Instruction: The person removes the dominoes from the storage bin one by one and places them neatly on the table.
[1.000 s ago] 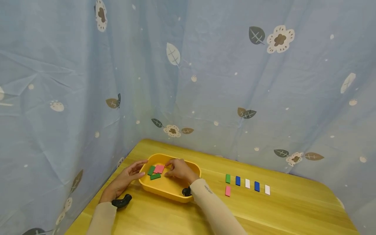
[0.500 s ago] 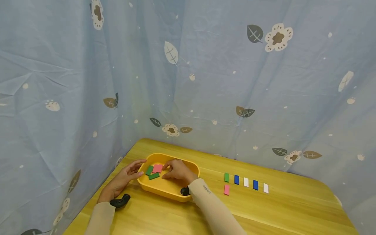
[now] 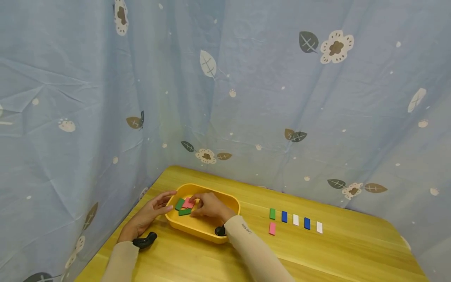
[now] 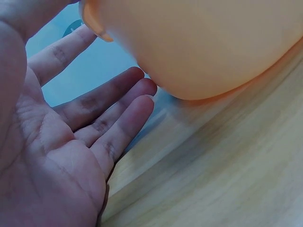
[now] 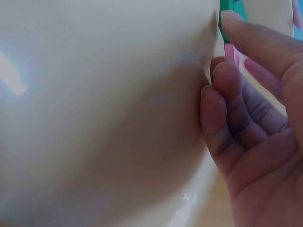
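Observation:
A yellow plastic basin (image 3: 202, 234) stands on the table and holds several flat tiles. Pink tiles (image 3: 186, 203) lie at its left end, with a green tile (image 3: 179, 204) beside them and another green tile (image 3: 184, 212) in front. My right hand (image 3: 210, 205) reaches into the basin, index fingertip at the pink tiles and thumb apart beside the front green one. In the right wrist view, a green tile (image 5: 226, 28) shows past the thumb. At the basin's left end is my left hand (image 3: 148, 213), its fingers extended along the outer wall and thumb near the rim.
Right of the basin, a row on the table has a green tile (image 3: 272, 214), blue tiles (image 3: 284, 216) and white tiles (image 3: 295, 219). One pink tile (image 3: 272, 228) lies in front of the green one. A patterned curtain (image 3: 253, 98) hangs behind the table.
My right hand has moved left inside the basin, bringing its index finger to the pink tiles. My left hand keeps its place at the basin's end.

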### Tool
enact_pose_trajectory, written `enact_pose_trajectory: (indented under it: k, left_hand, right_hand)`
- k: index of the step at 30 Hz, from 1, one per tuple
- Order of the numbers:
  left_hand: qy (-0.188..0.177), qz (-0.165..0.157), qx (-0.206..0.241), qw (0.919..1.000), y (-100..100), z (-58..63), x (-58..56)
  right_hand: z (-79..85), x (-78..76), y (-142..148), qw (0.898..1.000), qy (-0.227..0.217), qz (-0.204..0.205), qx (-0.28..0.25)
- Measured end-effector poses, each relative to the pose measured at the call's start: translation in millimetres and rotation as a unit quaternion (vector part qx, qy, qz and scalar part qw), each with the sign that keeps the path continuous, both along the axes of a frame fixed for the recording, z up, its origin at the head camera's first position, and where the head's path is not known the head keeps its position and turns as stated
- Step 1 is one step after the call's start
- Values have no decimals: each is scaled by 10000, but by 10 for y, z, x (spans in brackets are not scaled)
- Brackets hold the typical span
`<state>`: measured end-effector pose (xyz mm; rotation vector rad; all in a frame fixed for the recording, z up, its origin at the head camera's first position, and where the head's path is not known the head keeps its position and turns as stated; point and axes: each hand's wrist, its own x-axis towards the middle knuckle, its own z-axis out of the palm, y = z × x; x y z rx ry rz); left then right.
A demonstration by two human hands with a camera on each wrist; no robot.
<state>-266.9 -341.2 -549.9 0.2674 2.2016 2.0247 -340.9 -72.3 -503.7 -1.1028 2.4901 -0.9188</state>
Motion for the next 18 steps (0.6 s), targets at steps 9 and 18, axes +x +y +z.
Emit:
enact_pose_trajectory:
  k: [9, 18]
  left_hand:
    - [-64, -6, 95, 9999, 5, 11, -9]
    - [-64, -52, 16, 10000, -12, -2, -17]
  right_hand:
    - [-47, -60, -17, 9994, 146, -266, 167]
    - [-39, -39, -98, 9952, 381, -780, 448]
